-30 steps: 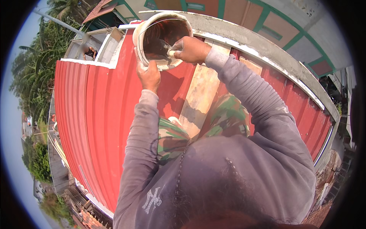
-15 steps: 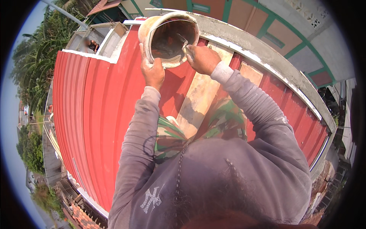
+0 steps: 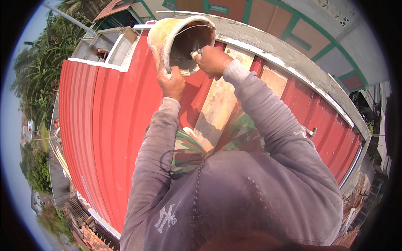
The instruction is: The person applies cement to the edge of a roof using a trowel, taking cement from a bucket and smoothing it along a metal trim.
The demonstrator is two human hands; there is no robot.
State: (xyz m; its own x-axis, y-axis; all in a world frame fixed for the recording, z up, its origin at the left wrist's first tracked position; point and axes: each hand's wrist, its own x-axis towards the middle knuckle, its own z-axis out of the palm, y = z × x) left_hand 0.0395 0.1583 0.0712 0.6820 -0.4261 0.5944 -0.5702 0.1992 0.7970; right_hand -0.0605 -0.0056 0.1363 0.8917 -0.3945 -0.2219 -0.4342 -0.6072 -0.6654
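Observation:
A pale yellow, cement-stained bucket (image 3: 161, 35) is tilted on its side, its mouth facing me and to the right. My left hand (image 3: 171, 80) grips the near left of its rim, thumb on the edge and fingers along the outer wall. Wet grey residue coats the shaded inside. My right hand (image 3: 214, 62) is closed around the handle of a trowel (image 3: 194, 55) at the bucket's mouth. The trowel's blade reaches into the bucket and is mostly lost in shadow.
Red ribbed metal roofing (image 3: 121, 108) spreads beneath me. A wooden board (image 3: 213, 111) lies on it between my legs, with a shorter board (image 3: 273, 81) to the right. A cement-topped wall (image 3: 268, 39) curves along the far and right edge. Another person (image 3: 100, 53) is at the far left.
The bucket has turned and tipped further to the right, showing more of its outer side. My right hand has shifted left with the trowel, closer to my left hand.

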